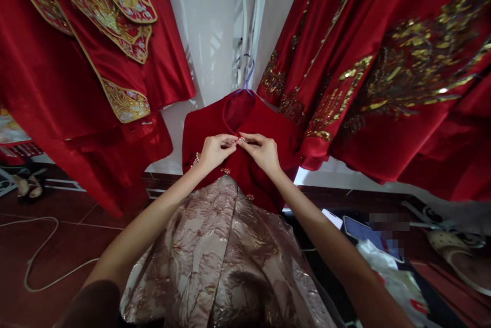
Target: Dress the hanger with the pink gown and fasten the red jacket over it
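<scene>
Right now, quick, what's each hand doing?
Left hand: closed, pinching at the top fastener of the red jacket.
Right hand: closed, pinching at the same fastener.

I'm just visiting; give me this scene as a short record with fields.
Garment: dark red cloth jacket on a purple hanger
Left hand: pinching the jacket's front, below the neck opening
Right hand: pinching beside the left, same spot
Below: shiny pinkish-beige flower-patterned cloth
Left side: hanging red clothing with gold embroidery
Right side: hanging red clothing with gold sequins

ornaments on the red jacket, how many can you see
4 ornaments: one between the left hand and right hand, one beside the left hand, two lower on the red jacket. Others may be hidden.
</scene>
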Available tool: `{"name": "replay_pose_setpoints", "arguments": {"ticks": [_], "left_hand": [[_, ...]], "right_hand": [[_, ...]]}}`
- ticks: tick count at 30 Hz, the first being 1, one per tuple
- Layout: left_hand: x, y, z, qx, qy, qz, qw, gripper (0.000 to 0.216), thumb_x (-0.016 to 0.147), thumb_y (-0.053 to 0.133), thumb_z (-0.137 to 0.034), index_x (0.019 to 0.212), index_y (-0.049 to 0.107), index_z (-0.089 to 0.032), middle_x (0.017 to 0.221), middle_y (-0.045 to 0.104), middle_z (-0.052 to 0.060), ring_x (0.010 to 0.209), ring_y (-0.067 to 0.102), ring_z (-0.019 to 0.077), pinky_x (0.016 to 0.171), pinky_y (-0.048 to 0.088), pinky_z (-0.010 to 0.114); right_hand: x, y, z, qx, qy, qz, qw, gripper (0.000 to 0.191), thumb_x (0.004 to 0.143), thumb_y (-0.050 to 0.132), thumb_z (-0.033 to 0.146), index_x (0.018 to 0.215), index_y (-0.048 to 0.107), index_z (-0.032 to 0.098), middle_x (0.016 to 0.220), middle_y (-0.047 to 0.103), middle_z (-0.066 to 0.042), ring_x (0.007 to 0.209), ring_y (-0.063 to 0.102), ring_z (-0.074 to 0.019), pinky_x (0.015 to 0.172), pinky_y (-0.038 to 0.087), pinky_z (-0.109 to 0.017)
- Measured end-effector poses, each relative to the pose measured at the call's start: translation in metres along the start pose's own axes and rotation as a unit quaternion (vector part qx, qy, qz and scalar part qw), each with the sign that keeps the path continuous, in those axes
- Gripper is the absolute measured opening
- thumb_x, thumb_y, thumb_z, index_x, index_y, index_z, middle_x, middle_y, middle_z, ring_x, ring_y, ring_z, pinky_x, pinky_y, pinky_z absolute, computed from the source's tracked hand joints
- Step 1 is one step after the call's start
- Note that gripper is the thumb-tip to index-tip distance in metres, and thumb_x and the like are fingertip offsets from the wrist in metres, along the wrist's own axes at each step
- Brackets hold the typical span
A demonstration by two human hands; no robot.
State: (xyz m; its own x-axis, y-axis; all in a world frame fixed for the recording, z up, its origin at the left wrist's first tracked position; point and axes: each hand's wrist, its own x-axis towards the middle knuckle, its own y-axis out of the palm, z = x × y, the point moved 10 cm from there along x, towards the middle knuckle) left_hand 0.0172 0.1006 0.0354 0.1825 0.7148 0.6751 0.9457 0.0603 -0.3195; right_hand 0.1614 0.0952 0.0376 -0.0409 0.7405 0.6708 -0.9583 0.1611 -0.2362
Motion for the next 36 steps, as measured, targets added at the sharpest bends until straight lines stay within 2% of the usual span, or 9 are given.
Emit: {"name": "replay_pose_setpoints", "arguments": {"ticks": [10, 14, 18, 22, 25, 28, 31, 34, 36], "left_hand": [[0.0, 0.001, 0.001, 0.05, 0.025, 0.004, 0.998, 0.019, 0.079, 0.059, -0.02, 0.093, 0.071, -0.021, 0.095, 0.072, 0.004, 0.084, 0.069, 0.0168, 0.081, 0.056, 0.032], [-0.001, 0.01, 0.002, 0.039, 0.022, 0.014, 0.999, 0.023, 0.078, 0.056, -0.013, 0.096, 0.068, -0.02, 0.098, 0.071, 0.005, 0.085, 0.068, 0.0162, 0.082, 0.056, 0.032], [-0.011, 0.019, 0.0, -0.015, 0.017, 0.01, 1.0, 0.037, 0.076, 0.052, -0.006, 0.109, 0.058, -0.021, 0.108, 0.066, 0.006, 0.097, 0.064, 0.0156, 0.084, 0.054, 0.031], [-0.032, 0.018, 0.01, -0.123, -0.034, -0.036, 0.991, 0.041, 0.079, 0.053, -0.01, 0.117, 0.046, -0.021, 0.112, 0.061, 0.008, 0.102, 0.061, 0.0149, 0.082, 0.053, 0.029], [-0.054, 0.018, 0.025, -0.152, -0.108, -0.065, 0.98, 0.031, 0.082, 0.055, -0.019, 0.112, 0.048, -0.019, 0.105, 0.062, 0.008, 0.097, 0.061, 0.0153, 0.084, 0.051, 0.031], [-0.071, 0.036, 0.022, -0.142, -0.144, 0.008, 0.979, 0.028, 0.08, 0.061, -0.028, 0.105, 0.056, -0.016, 0.101, 0.064, 0.007, 0.093, 0.062, 0.0173, 0.084, 0.05, 0.033], [-0.075, 0.053, -0.003, -0.132, -0.105, 0.074, 0.983, 0.031, 0.081, 0.061, -0.032, 0.107, 0.06, -0.017, 0.107, 0.063, 0.008, 0.099, 0.059, 0.0194, 0.09, 0.047, 0.035], [-0.064, 0.059, -0.028, -0.124, -0.051, 0.08, 0.988, 0.03, 0.077, 0.065, -0.03, 0.104, 0.064, -0.019, 0.12, 0.056, 0.008, 0.115, 0.05, 0.021, 0.102, 0.038, 0.035], [-0.057, 0.063, -0.032, -0.159, -0.063, 0.09, 0.981, 0.025, 0.074, 0.067, -0.029, 0.097, 0.066, -0.019, 0.12, 0.055, 0.007, 0.116, 0.049, 0.0216, 0.101, 0.038, 0.034]], "right_hand": [[-0.008, 0.006, 0.0, 0.022, 0.024, -0.023, 0.999, 0.033, 0.073, 0.065, 0.029, 0.103, 0.069, 0.015, 0.101, 0.068, -0.007, 0.082, 0.068, -0.0163, 0.081, 0.058, -0.032], [-0.004, 0.006, 0.004, -0.055, 0.005, -0.065, 0.996, 0.029, 0.071, 0.062, 0.025, 0.098, 0.065, 0.016, 0.094, 0.065, -0.005, 0.08, 0.063, -0.0161, 0.074, 0.057, -0.032], [0.001, 0.008, 0.012, -0.139, -0.025, -0.111, 0.984, 0.021, 0.069, 0.058, 0.021, 0.089, 0.055, 0.018, 0.088, 0.06, -0.004, 0.078, 0.057, -0.0165, 0.074, 0.052, -0.034], [-0.015, 0.008, 0.008, -0.094, -0.014, -0.124, 0.988, 0.034, 0.069, 0.06, 0.025, 0.099, 0.045, 0.019, 0.099, 0.054, -0.007, 0.08, 0.056, -0.0159, 0.071, 0.051, -0.032], [-0.038, 0.007, -0.013, -0.045, 0.057, -0.09, 0.993, 0.045, 0.069, 0.064, 0.031, 0.105, 0.039, 0.02, 0.099, 0.054, -0.007, 0.074, 0.057, -0.0146, 0.062, 0.052, -0.03], [-0.057, 0.002, -0.033, 0.002, 0.137, -0.037, 0.99, 0.04, 0.073, 0.062, 0.036, 0.103, 0.04, 0.021, 0.086, 0.057, -0.003, 0.062, 0.057, -0.0126, 0.053, 0.049, -0.027], [-0.06, -0.008, -0.031, 0.058, 0.161, -0.01, 0.985, 0.034, 0.075, 0.062, 0.038, 0.098, 0.044, 0.021, 0.077, 0.059, 0.0, 0.054, 0.056, -0.0104, 0.048, 0.046, -0.023], [-0.052, -0.029, -0.011, 0.091, 0.135, -0.055, 0.985, 0.03, 0.075, 0.063, 0.036, 0.095, 0.048, 0.02, 0.073, 0.061, 0.001, 0.054, 0.055, -0.009, 0.048, 0.045, -0.021], [-0.048, -0.039, 0.001, 0.101, 0.12, -0.083, 0.984, 0.027, 0.076, 0.063, 0.035, 0.094, 0.049, 0.021, 0.07, 0.061, 0.001, 0.054, 0.055, -0.0087, 0.047, 0.044, -0.02]]}}
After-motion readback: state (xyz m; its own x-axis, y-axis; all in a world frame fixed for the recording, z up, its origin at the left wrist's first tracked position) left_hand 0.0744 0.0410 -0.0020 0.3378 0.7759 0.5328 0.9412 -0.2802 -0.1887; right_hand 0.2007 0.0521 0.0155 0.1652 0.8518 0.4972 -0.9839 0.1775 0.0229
